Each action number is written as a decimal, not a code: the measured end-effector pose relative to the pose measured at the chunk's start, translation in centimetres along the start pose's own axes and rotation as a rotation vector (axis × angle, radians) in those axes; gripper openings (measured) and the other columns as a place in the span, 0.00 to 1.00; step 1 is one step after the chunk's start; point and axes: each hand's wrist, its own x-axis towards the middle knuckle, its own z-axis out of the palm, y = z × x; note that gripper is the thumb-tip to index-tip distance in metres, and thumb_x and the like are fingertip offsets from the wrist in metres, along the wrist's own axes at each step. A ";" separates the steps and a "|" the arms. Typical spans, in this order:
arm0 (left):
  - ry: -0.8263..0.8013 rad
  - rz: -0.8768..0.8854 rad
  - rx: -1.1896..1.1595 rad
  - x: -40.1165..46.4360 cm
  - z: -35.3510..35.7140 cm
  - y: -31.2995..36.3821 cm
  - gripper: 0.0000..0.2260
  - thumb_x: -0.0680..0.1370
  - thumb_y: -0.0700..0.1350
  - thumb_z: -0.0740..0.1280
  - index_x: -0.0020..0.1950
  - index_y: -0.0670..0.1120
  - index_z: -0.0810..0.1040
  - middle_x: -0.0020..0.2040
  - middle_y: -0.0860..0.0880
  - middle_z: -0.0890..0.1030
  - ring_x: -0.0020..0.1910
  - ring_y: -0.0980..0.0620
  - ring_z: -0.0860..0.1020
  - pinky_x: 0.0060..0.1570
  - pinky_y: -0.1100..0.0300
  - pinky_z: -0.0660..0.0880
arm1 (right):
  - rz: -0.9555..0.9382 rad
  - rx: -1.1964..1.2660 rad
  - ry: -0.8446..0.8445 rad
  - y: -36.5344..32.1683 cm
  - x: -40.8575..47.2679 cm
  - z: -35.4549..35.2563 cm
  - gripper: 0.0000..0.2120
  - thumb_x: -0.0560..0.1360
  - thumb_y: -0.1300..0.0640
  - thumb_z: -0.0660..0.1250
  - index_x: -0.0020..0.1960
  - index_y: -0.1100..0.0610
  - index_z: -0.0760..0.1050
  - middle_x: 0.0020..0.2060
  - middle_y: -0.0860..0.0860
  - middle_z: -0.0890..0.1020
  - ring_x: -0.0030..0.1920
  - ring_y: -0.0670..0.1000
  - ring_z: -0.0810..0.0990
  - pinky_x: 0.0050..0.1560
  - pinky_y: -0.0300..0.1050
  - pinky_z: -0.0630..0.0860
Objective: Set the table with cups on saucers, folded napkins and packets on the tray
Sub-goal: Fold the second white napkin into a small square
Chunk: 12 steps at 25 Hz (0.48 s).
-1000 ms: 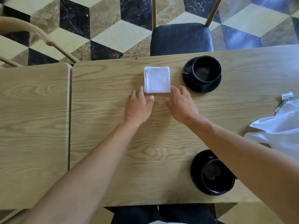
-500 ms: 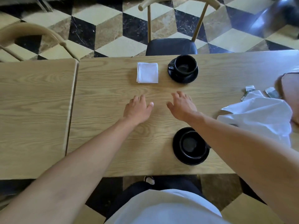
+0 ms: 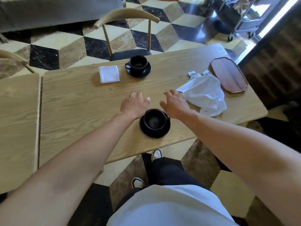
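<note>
Nearing unfolded napkin (image 3: 205, 93), hands (image 3: 175, 104) withdrawn.

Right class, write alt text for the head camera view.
Two bare hands, left and right, hover open over a wooden table, just beyond a black cup on its saucer. Farther off sit a folded napkin, a second cup, a crumpled cloth and a bare tray.

Both bare forearms extended forward, converging toward centre. Left hand (image 3: 133, 104) palm down, fingers loosely spread, thumb out to the right, holding nothing. Right hand (image 3: 175, 103) palm down, fingers spread and slightly curled, likewise empty. Hands close together, not touching.
</note>
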 end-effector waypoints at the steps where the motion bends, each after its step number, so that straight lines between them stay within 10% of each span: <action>1: -0.001 0.016 0.000 0.2 0.3 1.2 0.27 0.84 0.60 0.52 0.76 0.43 0.66 0.74 0.40 0.69 0.73 0.39 0.67 0.69 0.44 0.66 | 0.014 -0.003 0.007 1.3 -0.1 -0.4 0.27 0.82 0.46 0.60 0.78 0.57 0.65 0.77 0.60 0.65 0.78 0.61 0.60 0.78 0.58 0.57; 12: -0.154 0.089 0.018 8.6 8.4 14.9 0.23 0.81 0.52 0.61 0.73 0.43 0.68 0.69 0.41 0.72 0.70 0.41 0.69 0.67 0.46 0.69 | -0.075 -0.224 -0.060 20.4 4.4 -1.8 0.33 0.73 0.56 0.74 0.75 0.56 0.67 0.77 0.60 0.61 0.78 0.63 0.58 0.78 0.57 0.55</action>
